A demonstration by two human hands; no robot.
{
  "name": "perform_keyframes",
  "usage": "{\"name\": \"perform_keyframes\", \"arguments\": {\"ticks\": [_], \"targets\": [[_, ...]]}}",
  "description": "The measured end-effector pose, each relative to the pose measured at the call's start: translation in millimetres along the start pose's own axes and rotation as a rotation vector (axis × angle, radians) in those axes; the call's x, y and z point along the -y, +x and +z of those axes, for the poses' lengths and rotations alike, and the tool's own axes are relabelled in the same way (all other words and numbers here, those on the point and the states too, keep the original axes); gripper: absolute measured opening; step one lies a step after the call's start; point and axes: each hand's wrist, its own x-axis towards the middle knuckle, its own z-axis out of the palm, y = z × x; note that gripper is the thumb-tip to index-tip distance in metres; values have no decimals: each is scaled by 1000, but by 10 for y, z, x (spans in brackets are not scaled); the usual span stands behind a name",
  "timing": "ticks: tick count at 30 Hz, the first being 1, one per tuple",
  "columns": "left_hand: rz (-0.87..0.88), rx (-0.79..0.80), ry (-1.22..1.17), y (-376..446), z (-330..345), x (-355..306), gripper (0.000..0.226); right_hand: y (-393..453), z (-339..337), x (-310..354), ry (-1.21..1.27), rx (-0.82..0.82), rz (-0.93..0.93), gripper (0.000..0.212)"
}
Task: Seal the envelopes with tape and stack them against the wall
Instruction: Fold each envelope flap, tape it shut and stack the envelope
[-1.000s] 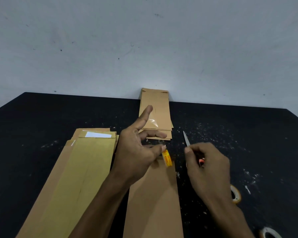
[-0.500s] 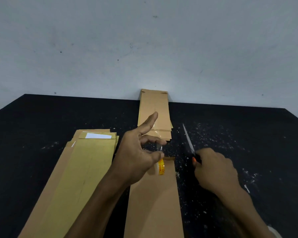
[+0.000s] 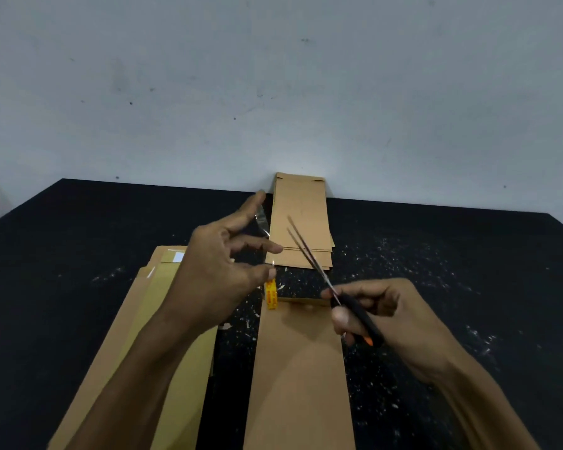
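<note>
Two hands work above a brown envelope [image 3: 299, 378]: the left hand [image 3: 218, 271] pinches a yellow tape roll [image 3: 271, 293], the right hand [image 3: 387, 316] grips slightly parted scissors [image 3: 325, 280].

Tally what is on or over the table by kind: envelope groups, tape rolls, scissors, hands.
Envelope groups: 3 (pile at left, single envelope in front, stack at the wall)
Tape rolls: 1
Scissors: 1
Hands: 2 (left hand, right hand)
Total: 7

A plain workroom: a bare grey wall [image 3: 273, 76] behind a scuffed black table [image 3: 78, 254].
</note>
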Motion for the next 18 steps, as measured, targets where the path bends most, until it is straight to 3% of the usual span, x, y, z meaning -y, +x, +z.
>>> {"name": "perform_keyframes", "arguments": {"ticks": [3, 10, 18], "targets": [[-26, 40, 47, -32, -138, 0, 97, -2, -20, -15, -76, 130, 44, 32], [-152, 363, 119, -68, -339, -44, 93, -2, -31, -24, -182, 313, 113, 32], [-224, 470, 173, -89, -379, 24, 93, 18, -3, -72, -217, 350, 104, 32]]}}
